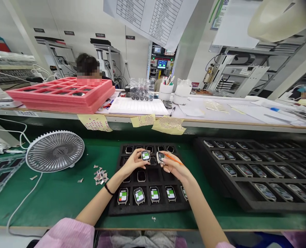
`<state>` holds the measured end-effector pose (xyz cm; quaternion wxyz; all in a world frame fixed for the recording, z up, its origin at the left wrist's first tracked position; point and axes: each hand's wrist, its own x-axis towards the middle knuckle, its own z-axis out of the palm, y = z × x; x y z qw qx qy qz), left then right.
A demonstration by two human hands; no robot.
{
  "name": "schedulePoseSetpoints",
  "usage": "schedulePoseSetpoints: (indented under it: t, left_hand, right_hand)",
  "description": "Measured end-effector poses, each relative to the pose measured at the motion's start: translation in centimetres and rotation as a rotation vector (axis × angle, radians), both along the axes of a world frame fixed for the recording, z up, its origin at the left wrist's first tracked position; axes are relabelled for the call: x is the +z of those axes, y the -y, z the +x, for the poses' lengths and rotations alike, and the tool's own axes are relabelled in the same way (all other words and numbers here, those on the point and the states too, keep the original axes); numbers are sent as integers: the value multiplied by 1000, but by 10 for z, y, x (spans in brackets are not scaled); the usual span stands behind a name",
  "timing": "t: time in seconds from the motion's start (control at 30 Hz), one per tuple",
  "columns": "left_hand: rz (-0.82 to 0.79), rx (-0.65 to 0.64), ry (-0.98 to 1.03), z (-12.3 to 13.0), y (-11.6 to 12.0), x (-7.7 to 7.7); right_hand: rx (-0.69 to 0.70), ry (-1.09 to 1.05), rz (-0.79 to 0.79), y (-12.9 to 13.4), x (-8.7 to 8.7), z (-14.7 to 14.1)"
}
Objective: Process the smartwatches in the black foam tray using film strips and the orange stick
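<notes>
Above a black foam tray [153,208], my left hand [132,162] grips a smartwatch [145,155] by its edges, its screen lit green and white. My right hand [175,166] has its fingers closed round a second smartwatch [160,157], which is tilted so its screen shows only partly. A thin orange stick-like tool [173,158] also lies in my right hand; its kind is unclear. The tray's front row holds several watches with lit screens, such as one watch [154,194]. Dark-screened watches [141,176] sit in the compartments behind, partly hidden by my hands.
A larger black foam tray [220,186] of watches stands to the right. On the left are a round fan [56,151], small paper scraps [100,176] and a clear tray [3,172]. Pink foam trays [65,100] rest on the shelf, with a person [88,69] behind.
</notes>
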<state>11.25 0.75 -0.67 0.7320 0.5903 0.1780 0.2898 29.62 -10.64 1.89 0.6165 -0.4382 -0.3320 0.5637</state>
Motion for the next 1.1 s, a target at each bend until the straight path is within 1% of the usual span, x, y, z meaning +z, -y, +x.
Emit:
schedulePoseSetpoints:
  t: [0.07, 0.17, 0.27, 0.37, 0.53, 0.67, 0.8, 0.97, 1.1]
  left_hand:
    - [17, 36, -3, -3, -2, -4]
    - [16, 95, -22, -8, -4, -8]
    - [2, 145, -40, -15, -4, -8]
    - [3, 185, -50, -20, -4, -8]
    - [8, 206, -10, -23, -5, -12]
    - [64, 199, 29, -22, -3, -15]
    - [121, 213, 35, -22, 2, -15]
    - [132, 260, 56, -21, 4, -16]
    - [118, 265, 79, -21, 4, -17]
  right_hand:
    - [27, 11, 37, -9, 5, -5]
    - [53, 26, 104, -23, 9, -10]
    - [90, 59, 139, -36, 7, -16]
    - [75, 75, 161, -42, 1, -21]
    - [23, 137, 183, -43, -12, -25]
    - [50, 210, 220, -41, -19, -25]
    - [87, 257, 254, -39, -24, -24]
    - [107, 295, 263, -39, -28, -24]
    - [96, 316, 237, -37, -26, -24]
